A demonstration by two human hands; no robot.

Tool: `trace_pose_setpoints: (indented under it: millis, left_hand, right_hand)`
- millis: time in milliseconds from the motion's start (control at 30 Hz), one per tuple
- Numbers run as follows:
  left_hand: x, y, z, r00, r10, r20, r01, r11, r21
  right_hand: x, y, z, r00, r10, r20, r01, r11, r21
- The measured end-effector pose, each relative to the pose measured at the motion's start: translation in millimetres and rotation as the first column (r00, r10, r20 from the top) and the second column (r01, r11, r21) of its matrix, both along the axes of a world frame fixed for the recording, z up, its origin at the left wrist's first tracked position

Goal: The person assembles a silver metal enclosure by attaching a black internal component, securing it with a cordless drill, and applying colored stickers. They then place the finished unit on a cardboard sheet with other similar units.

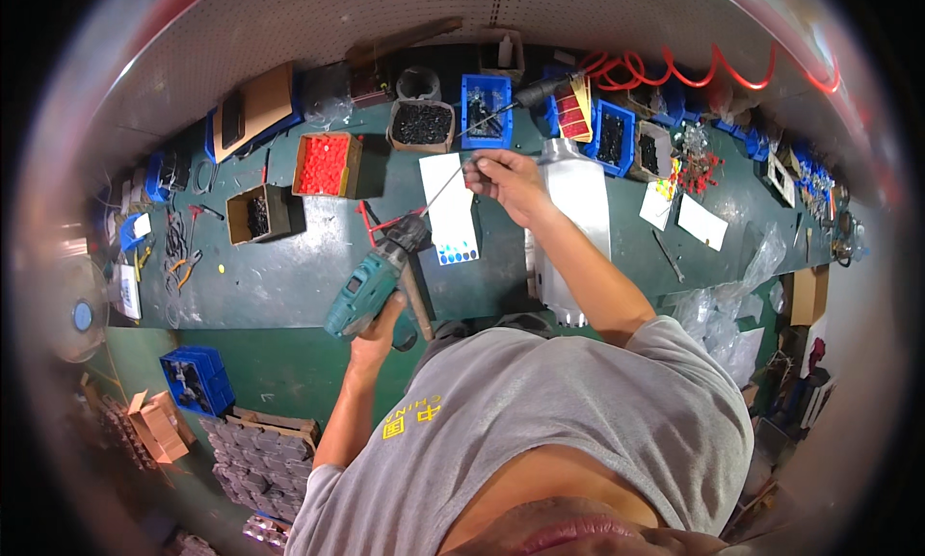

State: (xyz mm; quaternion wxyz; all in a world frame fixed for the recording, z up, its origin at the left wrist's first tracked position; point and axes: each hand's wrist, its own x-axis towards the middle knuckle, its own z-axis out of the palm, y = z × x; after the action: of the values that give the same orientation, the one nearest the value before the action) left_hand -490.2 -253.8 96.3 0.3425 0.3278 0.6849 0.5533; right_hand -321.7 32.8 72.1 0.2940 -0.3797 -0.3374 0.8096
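- Left hand (374, 330) grasps the green drill (362, 291) over the bench's (260, 294) near edge.
- Right hand (511, 186) pinches at the long bit's (443, 187) tip — any screw there, cannot tell.
- Bit fitted — drill not yet at the silver case (579, 182).

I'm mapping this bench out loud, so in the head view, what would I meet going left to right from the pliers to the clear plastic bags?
Orange-handled pliers, open carton of black parts, green power drill in the left hand, white sheet, right hand, silver metal housing, clear plastic bags.
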Motion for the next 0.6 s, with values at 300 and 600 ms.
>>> trace_pose_setpoints:
  millis: [300,600]
  left_hand:
    - [60,40,20,0.98,-0.179,0.082,0.18,0.984,-0.002]
    - [76,50,15,0.967,-0.229,0.108,0.228,0.973,0.025]
  right_hand:
    - [91,8,8,0.963,-0.138,-0.23,0.092,0.975,-0.2]
    - [127,18,18,0.963,-0.142,-0.23,0.1,0.978,-0.186]
